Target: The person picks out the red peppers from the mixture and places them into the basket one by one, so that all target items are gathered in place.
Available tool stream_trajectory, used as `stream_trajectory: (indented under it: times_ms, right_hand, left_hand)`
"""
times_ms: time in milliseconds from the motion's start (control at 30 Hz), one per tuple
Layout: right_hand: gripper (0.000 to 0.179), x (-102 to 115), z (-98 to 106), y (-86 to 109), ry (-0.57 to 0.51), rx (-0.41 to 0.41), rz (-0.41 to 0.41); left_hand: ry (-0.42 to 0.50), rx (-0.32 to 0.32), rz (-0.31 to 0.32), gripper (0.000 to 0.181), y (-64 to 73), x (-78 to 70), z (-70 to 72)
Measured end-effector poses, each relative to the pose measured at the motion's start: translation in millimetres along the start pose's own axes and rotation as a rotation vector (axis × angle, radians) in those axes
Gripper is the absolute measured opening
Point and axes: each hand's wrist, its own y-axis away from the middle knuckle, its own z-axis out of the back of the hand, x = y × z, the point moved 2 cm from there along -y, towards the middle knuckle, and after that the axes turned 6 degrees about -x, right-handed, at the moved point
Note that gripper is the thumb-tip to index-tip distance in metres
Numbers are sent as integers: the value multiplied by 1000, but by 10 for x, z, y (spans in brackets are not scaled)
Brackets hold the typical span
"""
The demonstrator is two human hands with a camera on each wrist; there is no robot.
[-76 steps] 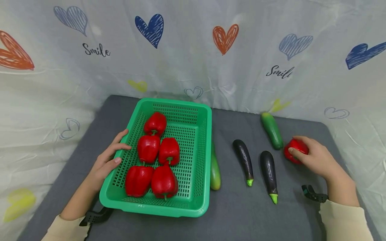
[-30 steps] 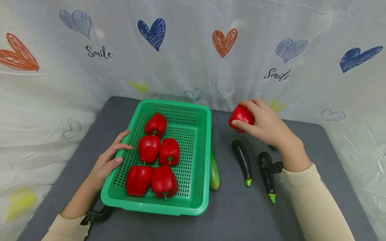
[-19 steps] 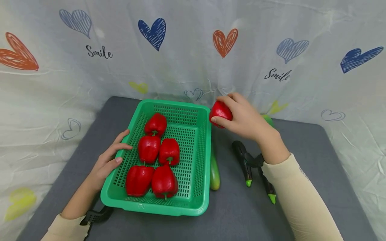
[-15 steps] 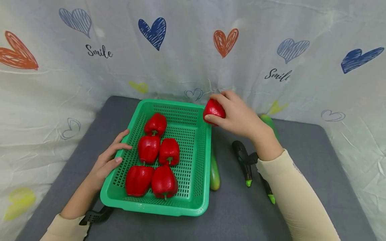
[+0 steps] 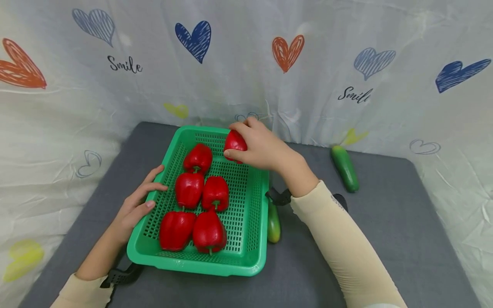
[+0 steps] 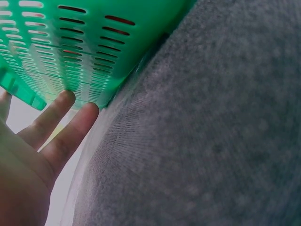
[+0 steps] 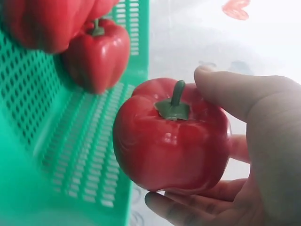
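Note:
My right hand [image 5: 265, 147] grips a glossy red bell pepper [image 5: 235, 145] above the far right part of the green basket [image 5: 196, 266]. In the right wrist view the thumb lies by the top of this bell pepper [image 7: 171, 141], near its green stem, and the other fingers support its far side. My left hand [image 5: 135, 209] rests on the basket's left rim, with thumb and a finger over the edge. In the left wrist view, two straight fingers [image 6: 75, 127] lie along the outside of the perforated wall. Several red bell peppers [image 5: 189, 190] sit inside the basket, mostly on its left side.
A green cucumber [image 5: 274, 224] lies against the basket's right side. Another cucumber [image 5: 344, 168] lies at the back right of the grey tabletop [image 5: 416, 226]. The right forearm mostly hides the dark eggplants; one end of an eggplant [image 5: 340, 201] shows. A white curtain [image 5: 246, 64] hangs behind.
My right hand has picked the red bell pepper up from the table's right side and carried it left, over the rim and above the basket. The left hand has stayed on the rim.

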Motion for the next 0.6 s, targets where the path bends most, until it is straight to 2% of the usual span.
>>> stream_trajectory:
  times_ms: [300, 600]
  right_hand:
    - [71, 82, -270, -183, -35, 70, 6]
    - [74, 71, -522, -284, -21, 154, -37]
  left_hand:
    - [-10, 3, 52, 37, 22, 7, 21]
    - [-9, 4, 42, 37, 12, -3, 14]
